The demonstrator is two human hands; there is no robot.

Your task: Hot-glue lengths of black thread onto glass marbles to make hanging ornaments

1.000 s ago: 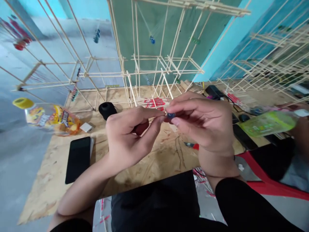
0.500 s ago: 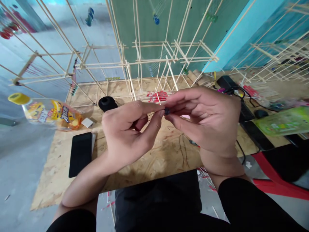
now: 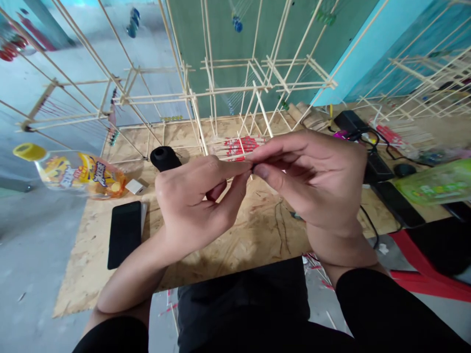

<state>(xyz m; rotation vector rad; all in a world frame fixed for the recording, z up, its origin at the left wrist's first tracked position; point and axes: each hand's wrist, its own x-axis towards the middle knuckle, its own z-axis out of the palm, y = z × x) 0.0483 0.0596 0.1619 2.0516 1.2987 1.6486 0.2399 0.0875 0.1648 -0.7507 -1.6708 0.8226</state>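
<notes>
My left hand (image 3: pixel 200 201) and my right hand (image 3: pixel 312 179) meet fingertip to fingertip above the board table (image 3: pixel 235 250). Between the pinched thumbs and forefingers sits a tiny dark piece (image 3: pixel 252 167), mostly covered by the fingers; its kind cannot be made out. Both hands are closed on it. Behind them, red-and-white wrapped chopsticks (image 3: pixel 241 146) lie on the board. A frame of thin wooden sticks (image 3: pixel 228 91) rises past the hands, with strings and blue beads (image 3: pixel 237 23) hanging in it.
On the left are a yellow-capped bottle (image 3: pixel 84 171), a small white cube (image 3: pixel 134 187), a black phone (image 3: pixel 125 235) and a black cylindrical object (image 3: pixel 164 158). To the right lie black cables and a power strip (image 3: pixel 397 203), a green package (image 3: pixel 437 181) and a red chair (image 3: pixel 419 260).
The fingertips have closed tighter, so less of the dark piece shows. The right thumb has shifted slightly up. The view has moved a little.
</notes>
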